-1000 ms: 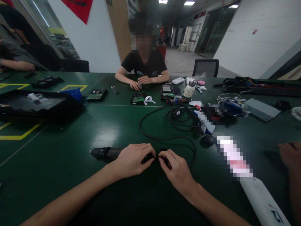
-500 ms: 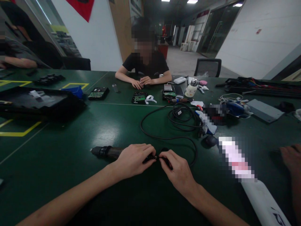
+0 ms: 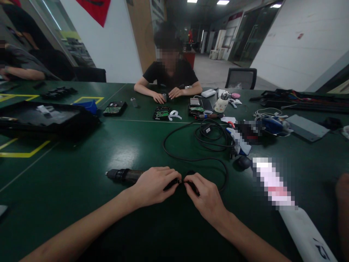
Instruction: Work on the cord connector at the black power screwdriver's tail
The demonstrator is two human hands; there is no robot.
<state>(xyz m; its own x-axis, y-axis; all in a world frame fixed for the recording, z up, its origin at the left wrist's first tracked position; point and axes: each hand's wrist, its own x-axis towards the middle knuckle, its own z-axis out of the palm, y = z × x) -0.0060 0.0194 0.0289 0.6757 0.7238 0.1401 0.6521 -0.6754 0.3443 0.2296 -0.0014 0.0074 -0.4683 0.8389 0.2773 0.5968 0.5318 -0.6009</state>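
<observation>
An electric screwdriver (image 3: 124, 175) lies along the green table, its bit end pointing left. My left hand (image 3: 155, 185) is closed around its rear end, and a small metallic tip shows at the thumb and fingertips. Just right of it, my right hand (image 3: 205, 193) pinches the dark end of a black power cable (image 3: 227, 173), mostly hidden by the fingers. A narrow gap separates the two sets of fingertips. From the right hand the cable loops back to a coil in the middle of the table.
A black tray (image 3: 49, 125) and a blue bin (image 3: 87, 106) stand at left. Circuit boards (image 3: 162, 112) and a patterned bottle (image 3: 222, 102) lie farther back. A person in black (image 3: 170, 72) sits opposite. At right are a white bar-shaped object (image 3: 308, 233) and another person's arm (image 3: 344, 203).
My hands stay almost in place, still close together. Across the table, the person's hands have parted slightly, showing a small cylinder. The other person's hand at right has drawn back.
</observation>
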